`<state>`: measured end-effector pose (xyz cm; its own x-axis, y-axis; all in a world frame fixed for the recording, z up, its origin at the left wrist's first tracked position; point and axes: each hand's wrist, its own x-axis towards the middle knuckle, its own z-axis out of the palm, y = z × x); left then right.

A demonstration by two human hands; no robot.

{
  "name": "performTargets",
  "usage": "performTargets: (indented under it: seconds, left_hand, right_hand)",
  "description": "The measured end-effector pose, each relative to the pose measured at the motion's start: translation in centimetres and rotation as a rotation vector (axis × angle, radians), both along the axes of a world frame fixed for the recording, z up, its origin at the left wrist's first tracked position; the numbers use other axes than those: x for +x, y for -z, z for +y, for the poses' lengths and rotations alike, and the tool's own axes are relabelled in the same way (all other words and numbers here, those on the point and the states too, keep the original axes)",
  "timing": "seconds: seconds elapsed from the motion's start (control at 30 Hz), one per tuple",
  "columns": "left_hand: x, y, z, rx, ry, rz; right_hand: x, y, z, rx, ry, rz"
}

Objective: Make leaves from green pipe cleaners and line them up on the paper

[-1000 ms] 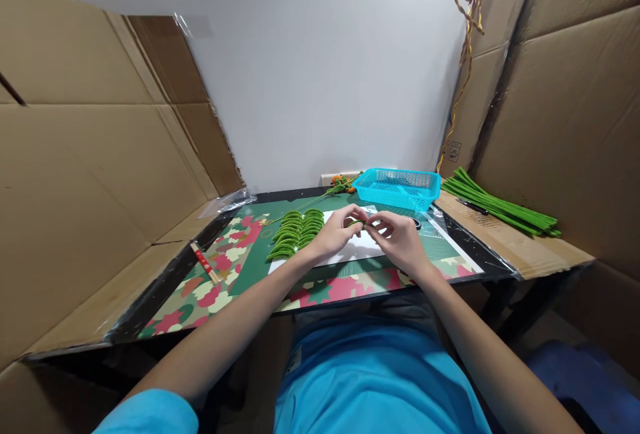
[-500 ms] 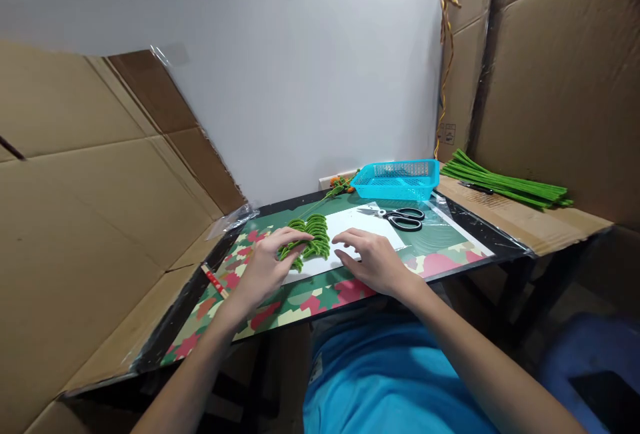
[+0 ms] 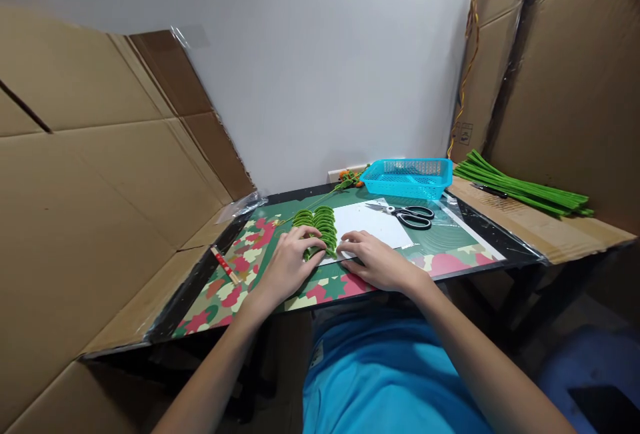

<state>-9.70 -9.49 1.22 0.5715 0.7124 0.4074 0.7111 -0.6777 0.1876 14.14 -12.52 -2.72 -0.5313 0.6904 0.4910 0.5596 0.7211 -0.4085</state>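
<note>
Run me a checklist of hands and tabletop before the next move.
1. Scissors apart from both hands: ok, they lie beyond the right hand, blades over the white paper.
2. Right hand open: ok.
3. Left hand free of the curved green pieces: cannot tell, it covers some of them and its grip is hidden.
4. Both rows of pieces fully visible: not ok, the left hand hides the near part of the left row.
5. Blue basket upright: ok.
</note>
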Motion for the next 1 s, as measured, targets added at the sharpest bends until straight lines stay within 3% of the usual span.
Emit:
performTargets:
  seconds: [0.57, 1.0]
  left_hand:
    - [0.2, 0.1, 0.2, 0.044, -0.131, 0.017]
    - [-4.0, -0.6, -0.9, 0.069, -0.158, -0.087]
  right_hand:
    - [0.3, 0.0, -0.6, -0.074, 0.008, 0.088]
    - [-0.2, 0.0, -1.0, -0.084, 0.011, 0.095]
